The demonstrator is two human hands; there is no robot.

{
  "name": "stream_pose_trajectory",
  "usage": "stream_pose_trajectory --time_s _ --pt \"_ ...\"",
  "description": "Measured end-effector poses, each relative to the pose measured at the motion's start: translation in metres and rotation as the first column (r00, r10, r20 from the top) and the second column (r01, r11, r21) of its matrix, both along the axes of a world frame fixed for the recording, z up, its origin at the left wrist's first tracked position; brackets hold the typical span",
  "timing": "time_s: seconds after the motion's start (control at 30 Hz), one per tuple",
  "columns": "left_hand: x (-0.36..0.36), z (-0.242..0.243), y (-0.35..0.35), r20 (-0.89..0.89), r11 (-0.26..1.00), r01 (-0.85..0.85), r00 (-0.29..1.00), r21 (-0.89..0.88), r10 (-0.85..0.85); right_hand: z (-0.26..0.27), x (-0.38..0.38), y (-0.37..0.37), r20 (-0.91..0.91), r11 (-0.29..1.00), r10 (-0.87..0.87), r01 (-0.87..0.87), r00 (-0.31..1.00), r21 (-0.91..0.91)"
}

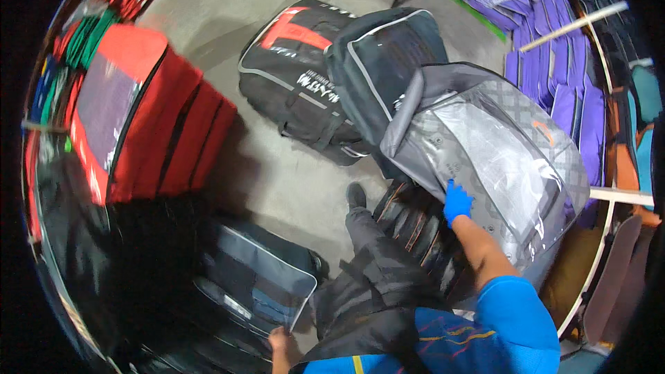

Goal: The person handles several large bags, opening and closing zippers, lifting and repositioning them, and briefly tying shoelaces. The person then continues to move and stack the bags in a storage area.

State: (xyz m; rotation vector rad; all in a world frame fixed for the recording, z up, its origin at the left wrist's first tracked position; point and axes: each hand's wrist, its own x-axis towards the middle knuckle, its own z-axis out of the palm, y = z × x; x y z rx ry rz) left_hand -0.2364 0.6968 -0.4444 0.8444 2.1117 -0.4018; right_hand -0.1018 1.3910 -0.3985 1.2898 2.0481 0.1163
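My right hand (pixel 458 203), in a blue glove, grips the near edge of a large grey bag (pixel 441 153) with a clear plastic window. This bag leans over a dark bag with pale piping (pixel 387 57). Low in the view, my bare left hand (pixel 282 344) is closed at the corner of a black bag with light piping (pixel 270 265). Its fingertips are partly hidden and blurred. Beyond lies a big black duffel bag (pixel 291 72) with a red panel and white writing.
A tall red stack of bags (pixel 171 130) stands on the left. Folded purple bags (pixel 550 57) fill racks on the right, with pale rails (pixel 574 26). Several dark folded bags (pixel 415 223) lie beside my leg. Grey concrete floor (pixel 291 187) shows between the piles.
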Motion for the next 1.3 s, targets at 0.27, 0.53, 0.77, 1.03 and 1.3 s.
stream_pose_trajectory --time_s 0.27,0.53,0.77,1.03,1.3 --pt "-0.128 0.072 0.366 0.629 0.450 -0.814 0.573 0.367 0.525 0.090 0.072 0.163 -0.767 0.911 -0.246 0.412 0.592 0.026" --pt "-0.181 0.096 0.438 0.679 0.398 -0.859 0.503 0.323 0.535 0.247 0.062 0.248 -0.902 0.890 -0.006 0.414 0.432 0.192" --pt "-0.195 0.074 0.448 0.506 0.738 -0.562 0.791 0.375 0.345 0.398 0.013 0.248 -0.911 0.794 0.248 0.469 0.330 0.387" --pt "-0.300 0.072 0.507 0.424 0.673 -0.482 0.866 0.561 0.266 0.445 -0.026 0.276 -0.969 0.800 0.175 0.548 0.174 0.243" --pt "-0.325 0.043 0.480 0.354 0.651 -0.598 0.801 0.467 0.482 0.321 -0.045 0.393 -1.000 0.906 0.010 0.424 0.017 0.016"
